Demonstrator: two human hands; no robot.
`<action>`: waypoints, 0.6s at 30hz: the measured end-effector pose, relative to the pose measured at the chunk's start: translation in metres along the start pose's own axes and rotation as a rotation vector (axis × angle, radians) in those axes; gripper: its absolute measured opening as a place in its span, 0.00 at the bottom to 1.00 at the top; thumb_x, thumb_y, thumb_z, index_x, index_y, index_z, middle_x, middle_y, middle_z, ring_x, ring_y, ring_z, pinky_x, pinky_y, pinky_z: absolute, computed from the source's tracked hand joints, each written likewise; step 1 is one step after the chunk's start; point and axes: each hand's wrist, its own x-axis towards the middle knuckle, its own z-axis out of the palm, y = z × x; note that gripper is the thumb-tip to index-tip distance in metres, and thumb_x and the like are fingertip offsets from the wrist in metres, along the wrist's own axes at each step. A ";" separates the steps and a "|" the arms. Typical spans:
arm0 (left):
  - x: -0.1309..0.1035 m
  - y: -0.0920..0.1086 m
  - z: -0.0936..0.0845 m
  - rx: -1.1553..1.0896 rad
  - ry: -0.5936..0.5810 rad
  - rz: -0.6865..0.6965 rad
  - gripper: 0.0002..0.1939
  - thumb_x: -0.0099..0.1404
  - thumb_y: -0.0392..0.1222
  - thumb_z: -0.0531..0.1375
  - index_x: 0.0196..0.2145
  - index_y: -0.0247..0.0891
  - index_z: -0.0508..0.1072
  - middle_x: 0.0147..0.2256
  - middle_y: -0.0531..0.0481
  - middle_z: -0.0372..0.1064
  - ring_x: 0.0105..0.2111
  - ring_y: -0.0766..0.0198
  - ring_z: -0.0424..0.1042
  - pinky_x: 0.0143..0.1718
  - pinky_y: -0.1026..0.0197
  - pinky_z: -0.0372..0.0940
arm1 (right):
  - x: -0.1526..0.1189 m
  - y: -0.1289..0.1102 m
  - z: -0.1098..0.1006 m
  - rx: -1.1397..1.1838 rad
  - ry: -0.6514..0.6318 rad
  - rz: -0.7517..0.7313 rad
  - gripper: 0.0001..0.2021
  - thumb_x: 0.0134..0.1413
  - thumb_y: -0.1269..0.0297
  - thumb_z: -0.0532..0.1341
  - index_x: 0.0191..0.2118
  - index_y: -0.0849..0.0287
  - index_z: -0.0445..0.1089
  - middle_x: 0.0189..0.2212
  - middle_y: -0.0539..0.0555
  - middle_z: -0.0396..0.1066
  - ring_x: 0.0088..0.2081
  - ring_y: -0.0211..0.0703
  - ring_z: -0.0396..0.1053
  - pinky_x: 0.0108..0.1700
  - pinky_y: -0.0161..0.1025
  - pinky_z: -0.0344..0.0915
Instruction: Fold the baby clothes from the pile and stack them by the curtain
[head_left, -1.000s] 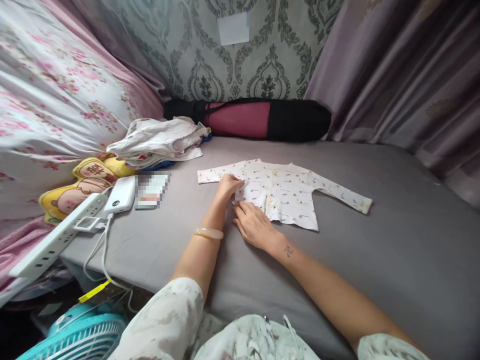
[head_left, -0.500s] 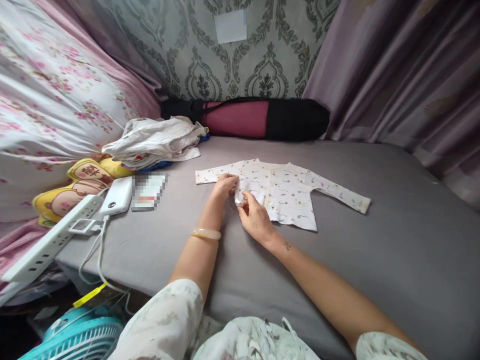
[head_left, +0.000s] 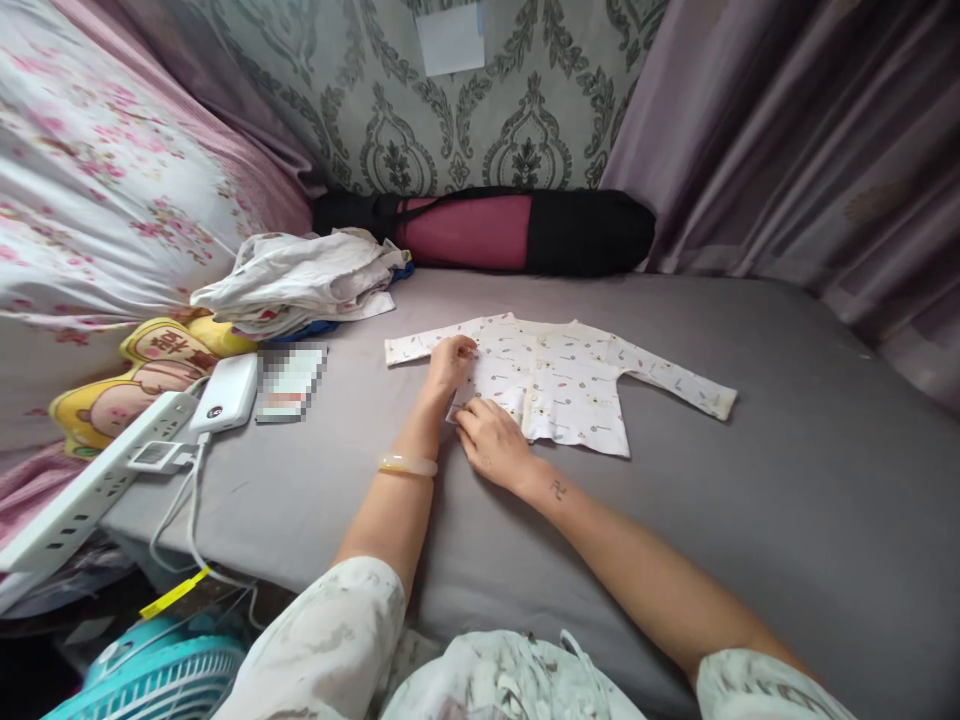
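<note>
A small white long-sleeved baby shirt [head_left: 577, 390] with a tiny printed pattern lies spread on the grey sheet, its buttoned front facing up and both sleeves out to the sides. My left hand [head_left: 452, 365] rests at the shirt's left side, just below the left sleeve, fingers loosely bent over the cloth and covering part of that sleeve's underside. Closer to me, my right hand [head_left: 493, 440] lies over the lower left corner of the shirt, its fingers laid on the hem. The corner's tip shows beside its fingertips.
Left of the shirt are a crumpled clothes pile [head_left: 300, 280], a blurred-out flat item [head_left: 291, 383], a white power bank [head_left: 227, 392], a power strip [head_left: 97, 480] and a yellow plush toy [head_left: 97, 405]. Along the wall lies a black and maroon bag [head_left: 480, 232]. A turquoise fan [head_left: 165, 670] stands below the edge.
The turned-up left edge of the shirt now lies flat. My right hand has moved slightly left and down, from pinching that edge to resting on the corner. My left hand's fingers have lifted somewhat.
</note>
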 end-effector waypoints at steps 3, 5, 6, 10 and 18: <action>0.000 -0.006 0.002 0.160 -0.055 0.122 0.12 0.58 0.31 0.53 0.36 0.36 0.75 0.34 0.47 0.69 0.36 0.62 0.66 0.45 0.62 0.61 | -0.004 0.003 -0.009 0.085 -0.034 -0.081 0.10 0.62 0.70 0.55 0.43 0.60 0.73 0.42 0.59 0.71 0.46 0.47 0.66 0.49 0.43 0.64; -0.001 -0.010 0.003 0.226 -0.082 0.168 0.13 0.60 0.31 0.52 0.38 0.37 0.75 0.36 0.46 0.67 0.37 0.61 0.66 0.45 0.62 0.61 | -0.004 0.011 -0.018 0.248 -0.062 -0.114 0.11 0.62 0.71 0.55 0.44 0.58 0.74 0.44 0.56 0.73 0.46 0.44 0.69 0.50 0.41 0.64; -0.001 -0.011 0.003 0.252 -0.089 0.184 0.14 0.61 0.31 0.52 0.39 0.37 0.75 0.37 0.46 0.66 0.37 0.61 0.66 0.46 0.62 0.61 | -0.004 0.018 -0.024 0.333 -0.062 -0.100 0.12 0.62 0.71 0.54 0.45 0.57 0.74 0.44 0.54 0.74 0.45 0.42 0.70 0.50 0.39 0.64; -0.007 -0.009 0.001 0.339 -0.089 0.210 0.12 0.63 0.33 0.52 0.42 0.36 0.72 0.37 0.44 0.65 0.41 0.58 0.66 0.48 0.58 0.62 | -0.003 0.056 -0.042 0.352 0.113 0.174 0.16 0.64 0.69 0.50 0.49 0.57 0.73 0.47 0.54 0.74 0.48 0.42 0.71 0.52 0.39 0.64; -0.057 0.009 0.003 0.477 -0.295 0.462 0.21 0.72 0.43 0.45 0.57 0.32 0.63 0.61 0.33 0.56 0.63 0.51 0.55 0.63 0.48 0.51 | -0.019 0.098 -0.030 -0.142 -0.048 0.488 0.27 0.68 0.56 0.42 0.67 0.63 0.52 0.69 0.62 0.44 0.69 0.55 0.37 0.66 0.61 0.36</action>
